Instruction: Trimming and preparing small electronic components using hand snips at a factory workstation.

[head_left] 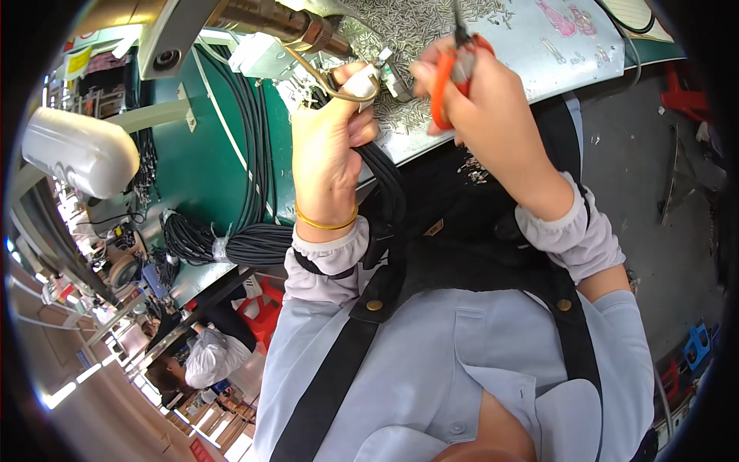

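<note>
Fingers (362, 127) of the left hand (327, 146) are clenched around a black cable bundle (389, 185). Right hand (481, 92) grips orange-handled pliers (445, 77) above the desk (531, 46), near small metal parts (419, 27).

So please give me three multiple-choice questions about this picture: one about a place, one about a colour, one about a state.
1. Where does the heap of small metal parts lie?
A. on the worktable
B. on the floor
C. in a basket

2. What colour are the handles of the pliers?
A. blue
B. orange
C. green

3. What is the left hand doing?
A. resting open
B. pointing
C. gripping a bundle of black cables

Answers: 1 A, the parts are spread over the tabletop. 2 B, orange handles show in the right hand. 3 C, its fingers close around the bundle.
</note>
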`<state>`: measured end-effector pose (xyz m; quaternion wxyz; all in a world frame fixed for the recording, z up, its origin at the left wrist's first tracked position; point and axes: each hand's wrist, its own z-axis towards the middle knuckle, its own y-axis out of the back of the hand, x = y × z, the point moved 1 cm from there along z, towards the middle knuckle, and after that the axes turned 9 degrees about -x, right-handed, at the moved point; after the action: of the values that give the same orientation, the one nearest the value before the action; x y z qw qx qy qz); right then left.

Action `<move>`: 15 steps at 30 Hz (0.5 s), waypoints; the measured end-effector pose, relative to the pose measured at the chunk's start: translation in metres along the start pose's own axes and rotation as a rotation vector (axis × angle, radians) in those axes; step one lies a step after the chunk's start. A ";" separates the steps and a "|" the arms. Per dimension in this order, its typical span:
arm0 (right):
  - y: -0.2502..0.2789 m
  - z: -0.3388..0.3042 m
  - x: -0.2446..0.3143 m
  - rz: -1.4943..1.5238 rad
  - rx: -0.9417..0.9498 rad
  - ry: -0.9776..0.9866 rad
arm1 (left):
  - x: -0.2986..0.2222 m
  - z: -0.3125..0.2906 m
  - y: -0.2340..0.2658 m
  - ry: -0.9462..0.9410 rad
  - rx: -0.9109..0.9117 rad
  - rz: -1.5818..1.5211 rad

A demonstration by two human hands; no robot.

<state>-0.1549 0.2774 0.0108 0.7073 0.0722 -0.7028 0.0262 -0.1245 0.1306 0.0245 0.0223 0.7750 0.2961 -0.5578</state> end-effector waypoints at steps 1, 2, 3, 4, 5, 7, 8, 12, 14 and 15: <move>-0.005 0.007 0.007 0.038 0.010 -0.039 | -0.001 -0.001 0.001 0.020 -0.004 0.015; -0.008 0.012 0.009 0.076 0.020 -0.079 | -0.002 -0.001 0.002 0.040 -0.009 0.029; -0.008 0.017 0.005 0.079 0.020 -0.081 | -0.004 -0.001 0.003 0.060 -0.010 0.044; -0.009 0.022 -0.001 0.041 0.065 -0.075 | -0.005 0.000 0.003 0.061 -0.012 0.047; -0.010 0.026 -0.005 0.002 0.109 -0.069 | -0.006 0.001 0.003 0.071 -0.009 0.048; -0.010 0.028 -0.010 -0.036 0.155 -0.065 | -0.006 0.004 0.003 0.090 -0.001 0.050; -0.011 0.028 -0.009 -0.033 0.157 -0.058 | -0.007 0.005 0.006 0.090 -0.004 0.052; -0.013 0.028 -0.012 -0.031 0.153 -0.010 | -0.004 0.012 0.015 0.145 0.031 -0.027; -0.015 0.029 -0.016 -0.041 0.139 0.062 | -0.004 0.012 0.015 0.114 0.057 -0.020; -0.015 0.029 -0.017 -0.041 0.139 0.062 | -0.004 0.012 0.015 0.098 0.070 -0.017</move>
<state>-0.1822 0.2599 -0.0072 0.7223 0.1347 -0.6754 0.0625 -0.1282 0.1121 0.0187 -0.0242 0.7991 0.2836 -0.5296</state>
